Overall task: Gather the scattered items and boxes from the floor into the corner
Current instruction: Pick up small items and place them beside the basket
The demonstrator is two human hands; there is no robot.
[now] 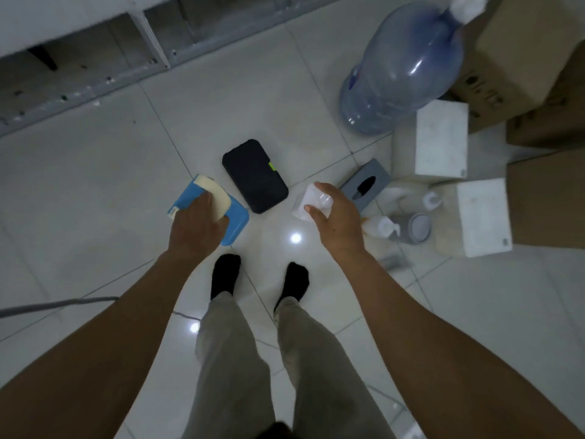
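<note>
Glossy tiled floor (95, 185), left hand (196, 229) curled round blue-and-cream box (235, 221), right hand (337, 220) clasping small white container (308, 198), black case (254, 175) on the tiles between both hands.

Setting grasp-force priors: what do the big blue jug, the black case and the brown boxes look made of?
Large translucent blue water jug: smooth glossy plastic; see-through, sharp highlights.
Flat black rounded case: matte, likely fabric or soft-touch plastic; no glare, cannot tell which.
Brown rectangular boxes: matte cardboard, by colour and printed marks.
</note>
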